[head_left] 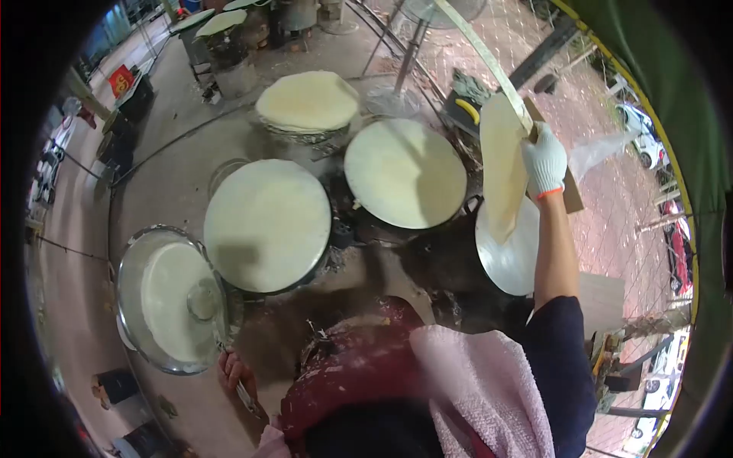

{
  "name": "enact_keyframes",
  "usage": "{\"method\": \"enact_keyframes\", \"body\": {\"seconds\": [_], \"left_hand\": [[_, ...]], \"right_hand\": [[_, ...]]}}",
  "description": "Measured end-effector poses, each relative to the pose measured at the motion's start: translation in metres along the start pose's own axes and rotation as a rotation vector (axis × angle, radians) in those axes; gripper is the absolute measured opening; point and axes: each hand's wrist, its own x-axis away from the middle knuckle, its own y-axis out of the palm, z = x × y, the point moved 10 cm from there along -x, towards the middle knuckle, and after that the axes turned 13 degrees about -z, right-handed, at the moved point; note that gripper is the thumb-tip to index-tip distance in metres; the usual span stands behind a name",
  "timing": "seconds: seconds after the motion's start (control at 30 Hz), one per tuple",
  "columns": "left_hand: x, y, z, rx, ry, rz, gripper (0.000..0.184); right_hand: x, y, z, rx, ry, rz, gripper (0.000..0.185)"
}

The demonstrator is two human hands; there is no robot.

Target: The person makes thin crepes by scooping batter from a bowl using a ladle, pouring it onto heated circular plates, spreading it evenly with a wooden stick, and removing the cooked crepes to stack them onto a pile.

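My right hand (545, 162), in a white knitted glove with an orange cuff, is closed on a long pale strip (485, 53) that rises to the upper left. A thin pale sheet (504, 164) hangs beside that hand, over a bare round metal pan (510, 256). At the lower left, my left hand (235, 372) is closed around the handle of a ladle, whose round bowl (202, 300) rests in the batter inside a large metal basin (132, 294). Two round griddles covered with pale batter, one left (267, 225) and one right (405, 174), lie between my hands.
Flat round sheets (308, 101) lie stacked beyond the griddles. A fan on a stand (412, 53) and a dark box with a yellow object (468, 111) are at the upper right. Wire fencing runs along the right side. More round griddles (221, 23) stand at the top left.
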Motion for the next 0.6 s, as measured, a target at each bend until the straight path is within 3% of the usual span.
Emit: {"method": "enact_keyframes", "body": {"seconds": [0.1,0.3,0.47,0.6], "left_hand": [[-0.002,-0.004,0.044,-0.222,0.141,0.161,0.023],[-0.014,0.005,0.058,-0.079,0.008,-0.311,0.018],[0.024,0.014,0.039,0.012,0.289,-0.032,0.017],[0.037,0.007,0.034,0.107,0.353,0.011,0.022]], "right_hand": [[-0.055,0.003,-0.074,0.018,-0.073,-0.004,0.021],[-0.134,0.023,-0.259,0.011,-0.322,0.003,0.021],[-0.147,0.105,-0.418,0.042,-0.673,0.063,0.014],[-0.152,0.251,-0.494,0.018,-0.779,-0.103,0.026]]}}
